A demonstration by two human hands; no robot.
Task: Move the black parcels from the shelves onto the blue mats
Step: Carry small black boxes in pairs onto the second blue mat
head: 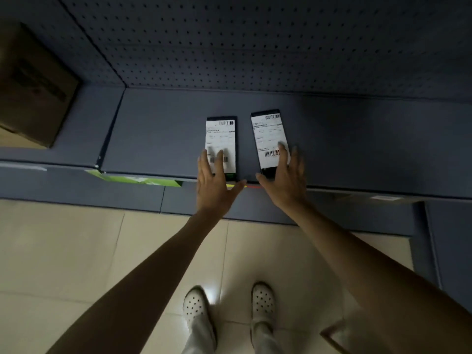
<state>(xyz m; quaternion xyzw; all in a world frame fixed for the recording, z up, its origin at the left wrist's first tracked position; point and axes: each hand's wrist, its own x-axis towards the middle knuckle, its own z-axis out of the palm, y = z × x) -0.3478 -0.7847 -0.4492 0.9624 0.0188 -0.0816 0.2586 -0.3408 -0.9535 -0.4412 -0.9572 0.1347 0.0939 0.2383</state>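
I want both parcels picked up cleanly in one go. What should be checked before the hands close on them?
1. Left hand lined up over the left parcel: ok, fingers spread over its near end.
2. Right hand lined up over the right parcel: ok.
3. Grip closed on either parcel: not ok, the fingers of both hands are straight.
4. Parcels apart from each other: ok, bare shelf shows between them.
5. Parcels lying flat, labels up: ok.
6. Blue mats ready to receive them: cannot tell, none is in view.
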